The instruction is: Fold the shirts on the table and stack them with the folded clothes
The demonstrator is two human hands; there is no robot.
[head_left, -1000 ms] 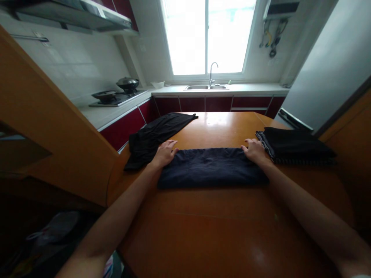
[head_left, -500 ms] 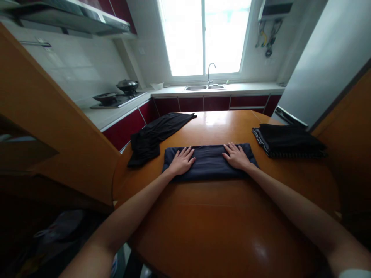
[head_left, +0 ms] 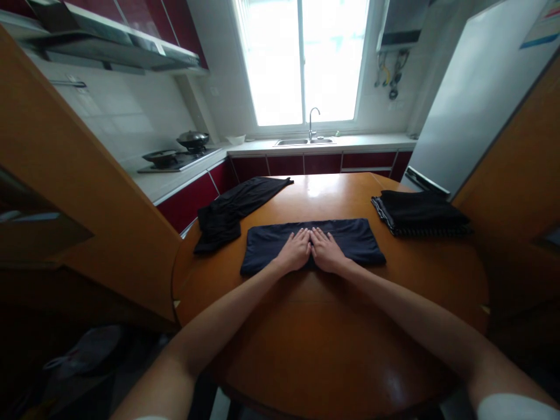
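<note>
Navy fabric, folded into a flat oblong (head_left: 266,248), lies crosswise around the middle of the wooden table (head_left: 345,344), its long side facing me. Both my hands rest palms down on the centre of it, my left hand (head_left: 296,251) and right hand (head_left: 328,251) side by side with their inner edges meeting, fingers stretched out and pointing away from me, pinching nothing. Just beyond the cloth's left end, a black garment (head_left: 238,204) sprawls loosely toward the far edge of the table. Off to the right, apart from the navy piece, sits a folded black stack (head_left: 420,211) with a striped layer showing along its edge. Past the table, a white counter (head_left: 258,146) carries a steel sink (head_left: 292,142) below the bright window (head_left: 332,64); to the left, two pans stand on the stove (head_left: 175,165).
</note>
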